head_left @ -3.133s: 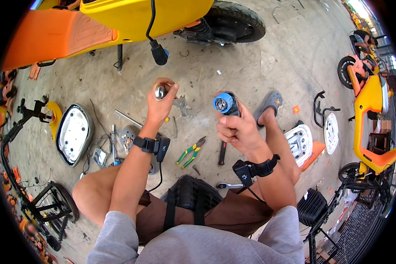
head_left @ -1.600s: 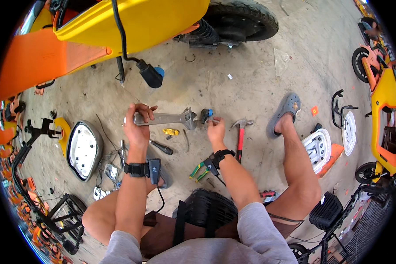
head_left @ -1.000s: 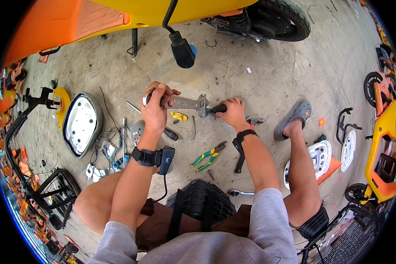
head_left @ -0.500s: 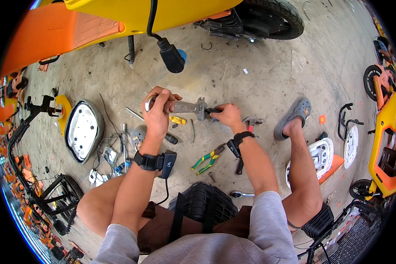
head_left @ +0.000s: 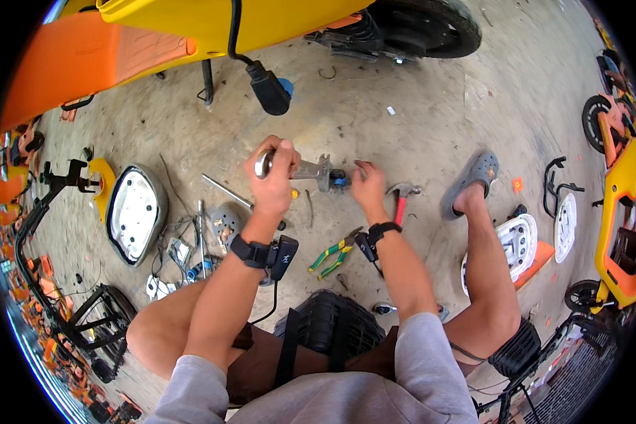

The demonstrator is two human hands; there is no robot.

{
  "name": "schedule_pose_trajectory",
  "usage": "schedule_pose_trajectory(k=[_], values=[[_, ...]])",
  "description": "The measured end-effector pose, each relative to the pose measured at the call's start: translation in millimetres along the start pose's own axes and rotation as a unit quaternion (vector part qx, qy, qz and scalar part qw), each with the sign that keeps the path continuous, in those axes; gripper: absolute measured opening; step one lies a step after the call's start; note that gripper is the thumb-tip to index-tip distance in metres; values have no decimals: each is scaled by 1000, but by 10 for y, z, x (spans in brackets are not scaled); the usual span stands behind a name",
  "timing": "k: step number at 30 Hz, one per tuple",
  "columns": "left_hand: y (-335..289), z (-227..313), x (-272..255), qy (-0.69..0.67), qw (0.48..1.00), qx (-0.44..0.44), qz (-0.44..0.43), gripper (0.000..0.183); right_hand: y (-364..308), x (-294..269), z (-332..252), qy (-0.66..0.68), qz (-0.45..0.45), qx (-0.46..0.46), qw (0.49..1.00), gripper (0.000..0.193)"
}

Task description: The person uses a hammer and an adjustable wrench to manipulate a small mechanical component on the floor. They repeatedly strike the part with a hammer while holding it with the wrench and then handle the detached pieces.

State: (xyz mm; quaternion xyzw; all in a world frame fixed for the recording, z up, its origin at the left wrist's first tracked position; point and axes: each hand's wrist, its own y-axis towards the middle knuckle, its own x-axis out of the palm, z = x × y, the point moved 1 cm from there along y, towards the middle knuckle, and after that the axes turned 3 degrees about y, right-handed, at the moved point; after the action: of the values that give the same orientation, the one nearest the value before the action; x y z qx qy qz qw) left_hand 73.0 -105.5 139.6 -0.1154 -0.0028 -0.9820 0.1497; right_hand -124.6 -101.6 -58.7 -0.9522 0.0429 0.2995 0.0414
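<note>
My left hand (head_left: 270,177) is wrapped round the handle of a metal adjustable wrench (head_left: 309,170), held above the concrete floor with its head toward the right. At the wrench's jaws sits a small black and blue part (head_left: 338,178); its exact kind is too small to make out. Just right of that part is my right hand (head_left: 368,186), fingers loosely curved and apart, seemingly with nothing between them. A hammer with a red handle (head_left: 401,210) lies on the floor right of this hand. Green and yellow pliers (head_left: 336,253) lie below, between my forearms.
A yellow and orange scooter (head_left: 212,28) stands ahead, its black cable plug (head_left: 268,90) hanging down. On the left are a white-lined seat shell (head_left: 133,215), metal rods and wires. A ratchet (head_left: 384,308) lies near me. White panels (head_left: 517,247) lie beyond my right leg.
My left hand and the wrench have shifted slightly right. My right hand's fingers have come away from the small black and blue part, which stays at the wrench's jaws.
</note>
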Motion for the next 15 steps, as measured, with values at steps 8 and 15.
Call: schedule_pose_trajectory(k=[8, 15], values=[[311, -228, 235, 28, 998, 60, 25, 24, -1263, -621, 121, -272, 218, 239, 906, 41], [-99, -293, 392, 117, 983, 137, 35, 30, -1546, -798, 489, -163, 95, 268, 945, 37]])
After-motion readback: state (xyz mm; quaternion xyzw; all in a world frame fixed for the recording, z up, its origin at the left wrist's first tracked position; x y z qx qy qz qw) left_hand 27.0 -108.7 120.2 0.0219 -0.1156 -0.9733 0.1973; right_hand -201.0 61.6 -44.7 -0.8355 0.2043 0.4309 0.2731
